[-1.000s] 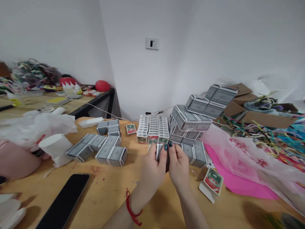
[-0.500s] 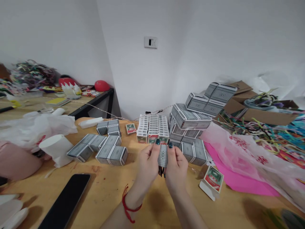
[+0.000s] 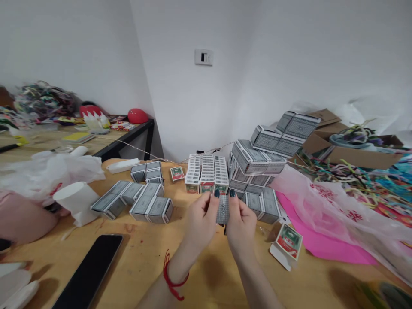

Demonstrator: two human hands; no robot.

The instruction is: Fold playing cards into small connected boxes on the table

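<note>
Between my left hand [image 3: 201,221] and my right hand [image 3: 240,223] is a small deck of playing cards [image 3: 222,210] with a grey patterned back facing up. Both thumbs press on its sides, and the other fingers curl underneath, mostly hidden. An open card box [image 3: 289,241], green and red with its white flap out, lies to the right of my right hand. Just beyond my fingertips stand rows of small card boxes [image 3: 210,171], packed side by side. A single card box [image 3: 177,174] lies flat to their left.
Grey patterned blocks of boxes stand at left [image 3: 151,208] and in a leaning stack [image 3: 260,156] at right. A black phone [image 3: 90,272] lies at front left, near a white roll [image 3: 75,201]. Pink sheet [image 3: 328,240] and plastic bag [image 3: 322,206] cover the right side.
Both hands have shifted slightly right with the deck, and the thumbs now cover a bit more of it. Everything else on the table stays put.
</note>
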